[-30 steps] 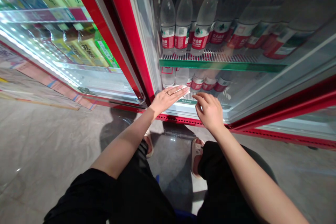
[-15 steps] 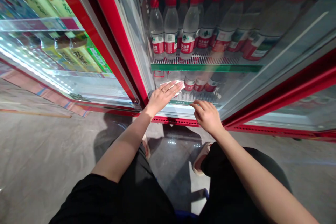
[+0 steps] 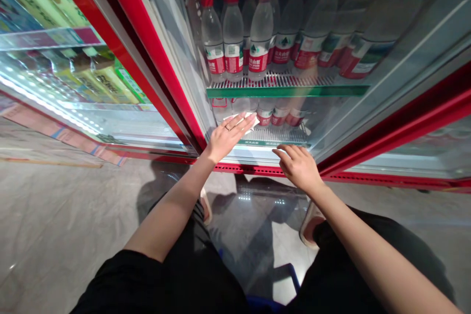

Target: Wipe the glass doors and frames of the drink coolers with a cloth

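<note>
My left hand [image 3: 232,135] lies almost flat, pressing a thin white cloth [image 3: 251,122] to the lower part of the fridge's glass door [image 3: 235,153]. Most of the cloth is hidden beneath my fingers; whether it is fabric or paper I cannot tell. A ring circles one finger. To the right, my right hand [image 3: 296,164] is held near the bottom of the same glass, fingers loosely bent and apart, with nothing in it. Behind the glass, water bottles [image 3: 260,39] with red caps and red-and-white labels stand on a rack, and more show on the shelf below.
A red door frame [image 3: 154,54] rises on the left, and another red frame [image 3: 397,120] slants off to the right. Bottled drinks [image 3: 99,76] fill the left fridge. Grey floor [image 3: 73,216] lies below, with my legs spread and something blue [image 3: 294,277] between them.
My right hand has moved slightly right and down, and my right foot has shifted right. My left hand stays on the cloth at nearly the same spot. The view has tilted a little.
</note>
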`<control>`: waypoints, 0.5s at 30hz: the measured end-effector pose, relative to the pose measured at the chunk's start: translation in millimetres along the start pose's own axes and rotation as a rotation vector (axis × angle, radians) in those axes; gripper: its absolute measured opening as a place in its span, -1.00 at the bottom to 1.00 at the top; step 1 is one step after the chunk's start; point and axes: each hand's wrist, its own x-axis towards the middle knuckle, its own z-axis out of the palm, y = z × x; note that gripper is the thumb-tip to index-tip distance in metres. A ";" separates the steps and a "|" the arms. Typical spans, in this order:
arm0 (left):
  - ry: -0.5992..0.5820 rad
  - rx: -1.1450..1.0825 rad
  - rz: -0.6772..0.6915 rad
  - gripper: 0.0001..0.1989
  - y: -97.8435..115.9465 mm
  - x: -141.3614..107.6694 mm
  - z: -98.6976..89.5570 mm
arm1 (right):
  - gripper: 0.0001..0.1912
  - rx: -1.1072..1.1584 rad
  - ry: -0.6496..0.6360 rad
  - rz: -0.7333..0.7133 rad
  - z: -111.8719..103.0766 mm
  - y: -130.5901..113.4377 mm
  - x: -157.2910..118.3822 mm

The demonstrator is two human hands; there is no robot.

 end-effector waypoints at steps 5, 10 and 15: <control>-0.107 0.077 0.247 -0.31 11.3 5.0 -1.3 | -0.66 -0.013 -0.009 -0.060 0.7 -2.7 8.0; -0.177 0.244 0.341 -0.26 -1.9 -4.3 -2.7 | -0.64 -0.014 0.013 -0.050 -2.1 -3.7 15.0; -0.071 0.124 0.125 -0.30 6.7 -3.9 -3.6 | -0.62 -0.007 0.024 -0.031 -3.7 -6.4 18.7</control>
